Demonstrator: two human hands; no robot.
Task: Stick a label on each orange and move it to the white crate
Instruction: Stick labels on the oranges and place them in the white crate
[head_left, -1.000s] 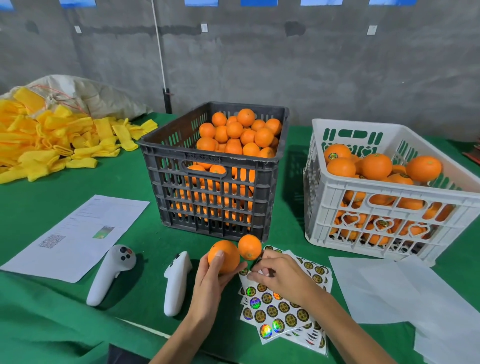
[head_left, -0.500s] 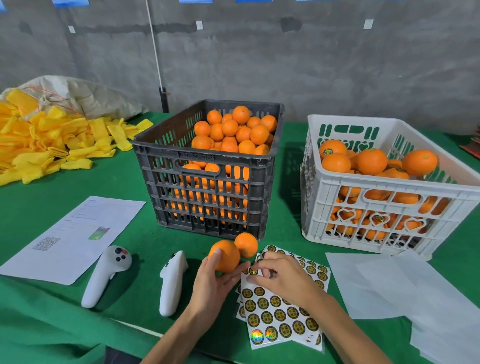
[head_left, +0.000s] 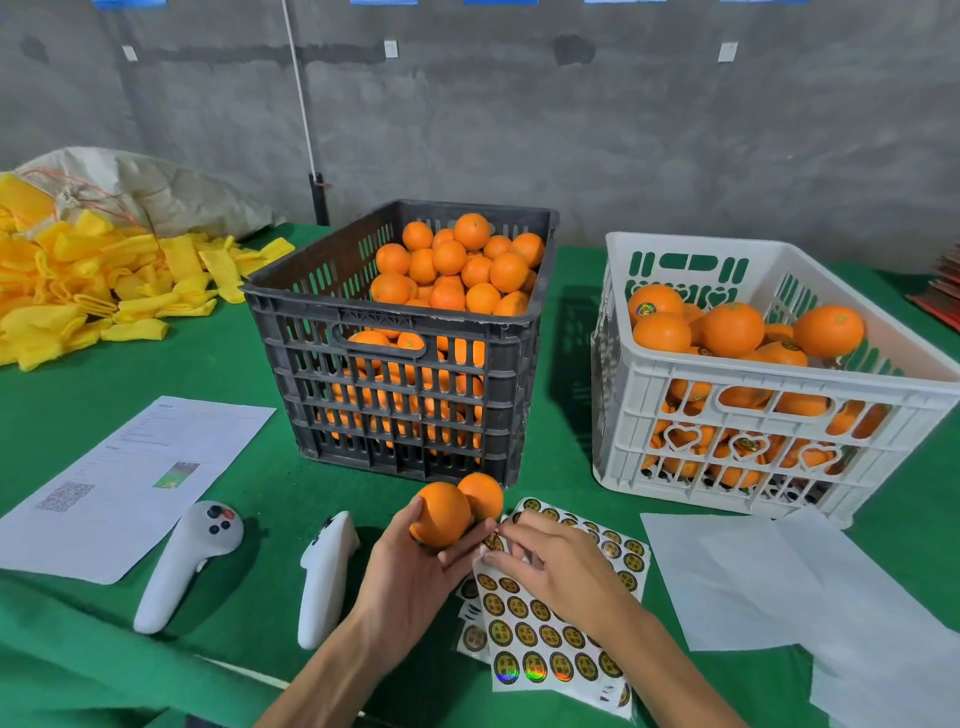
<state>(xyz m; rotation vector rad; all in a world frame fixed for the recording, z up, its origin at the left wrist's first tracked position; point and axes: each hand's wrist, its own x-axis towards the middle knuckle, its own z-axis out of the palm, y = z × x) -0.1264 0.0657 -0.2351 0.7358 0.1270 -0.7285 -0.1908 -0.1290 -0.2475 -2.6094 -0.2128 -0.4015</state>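
My left hand (head_left: 415, 566) grips an orange (head_left: 439, 514) just above the green table, in front of the black crate (head_left: 395, 389) full of unlabelled oranges. A second orange (head_left: 483, 493) lies on the table right behind it, touching it. My right hand (head_left: 550, 561) pinches a round gold label (head_left: 493, 540) at the top of the sticker sheets (head_left: 550, 634), close to the held orange. The white crate (head_left: 727, 410) on the right holds labelled oranges.
Two white controllers (head_left: 182, 561) (head_left: 324, 571) lie left of my hands. A printed paper (head_left: 130, 478) is further left, yellow foam nets (head_left: 88, 291) and a sack at the back left. White backing sheets (head_left: 779, 582) lie right of the stickers.
My right hand's fingers have worked at a label on the sheet's top edge and now pinch it near the orange. The left hand keeps holding the orange.
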